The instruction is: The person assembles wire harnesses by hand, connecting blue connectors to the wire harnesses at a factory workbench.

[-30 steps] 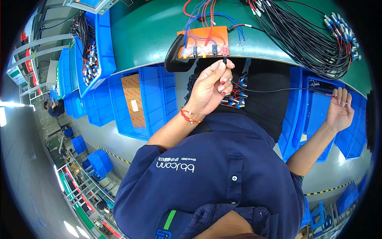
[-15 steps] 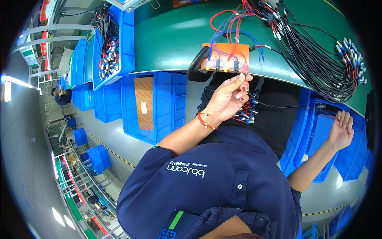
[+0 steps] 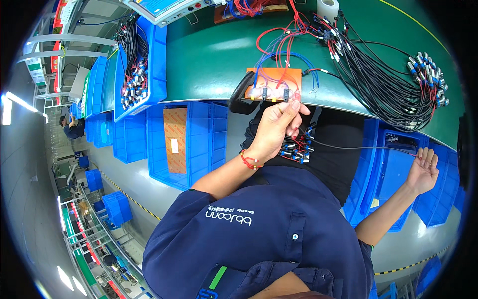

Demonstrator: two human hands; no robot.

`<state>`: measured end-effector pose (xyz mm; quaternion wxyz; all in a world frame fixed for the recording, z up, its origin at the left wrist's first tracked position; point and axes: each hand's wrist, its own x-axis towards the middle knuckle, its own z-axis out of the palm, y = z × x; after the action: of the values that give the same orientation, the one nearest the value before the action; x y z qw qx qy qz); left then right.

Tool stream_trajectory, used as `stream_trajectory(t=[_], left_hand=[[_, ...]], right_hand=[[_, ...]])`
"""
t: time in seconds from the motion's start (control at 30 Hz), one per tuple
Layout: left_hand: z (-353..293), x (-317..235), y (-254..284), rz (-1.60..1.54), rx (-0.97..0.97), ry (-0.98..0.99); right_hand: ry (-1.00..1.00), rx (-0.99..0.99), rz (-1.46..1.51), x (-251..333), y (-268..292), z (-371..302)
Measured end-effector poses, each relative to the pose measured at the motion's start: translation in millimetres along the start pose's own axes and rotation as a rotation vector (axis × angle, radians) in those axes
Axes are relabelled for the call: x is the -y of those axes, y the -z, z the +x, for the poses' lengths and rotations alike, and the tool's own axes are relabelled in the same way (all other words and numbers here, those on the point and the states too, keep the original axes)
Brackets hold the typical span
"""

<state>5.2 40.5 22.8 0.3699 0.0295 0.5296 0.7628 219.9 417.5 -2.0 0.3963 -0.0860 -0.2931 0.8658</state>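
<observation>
My left hand (image 3: 279,123) is closed in a pinch at the front edge of an orange board (image 3: 284,74), thumb and forefinger by the board's right end. A thin black cable (image 3: 348,147) runs from under its fingers to my right hand (image 3: 423,172), which is closed on the red-tipped end out to the right. The tip between my left fingers is hidden. Black and pale sockets line the board's front edge, with red and blue wires (image 3: 294,54) rising behind. A black clamp-like handle (image 3: 242,93) sits at the board's left end.
A bundle of black cables (image 3: 383,92) with metal connectors covers the bench's right side. More connectors (image 3: 297,149) lie on my lap. A blue bin of cables (image 3: 158,65), a testing device (image 3: 167,11) and a white roll (image 3: 327,9) stand around; blue bins (image 3: 199,144) sit below the bench.
The whole view has shifted, so the bench and both hands appear slightly lower and further left. Both hands keep their grips, with little visible movement relative to the board.
</observation>
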Motion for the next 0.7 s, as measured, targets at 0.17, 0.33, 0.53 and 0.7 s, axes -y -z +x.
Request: stream_trajectory(t=[0.17, 0.33, 0.53, 0.7], left_hand=[[-18.7, -5.4, -6.2, 0.107, 0.002, 0.083], [-29.0, -30.5, -21.9, 0.316, 0.149, -0.103], [44.4, -83.9, -61.8, 0.278, 0.222, -0.449], [91.1, -95.3, -67.2, 0.641, 0.292, -0.568]], right_hand=[[0.026, 0.067, -0.083, 2.6, -15.5, -0.2], [0.029, 0.051, -0.060, 22.5, -34.3, 9.1], [0.043, 0.220, -0.018, 57.5, -56.5, 55.3], [0.031, 0.137, -0.064, 61.6, -55.8, 109.1]])
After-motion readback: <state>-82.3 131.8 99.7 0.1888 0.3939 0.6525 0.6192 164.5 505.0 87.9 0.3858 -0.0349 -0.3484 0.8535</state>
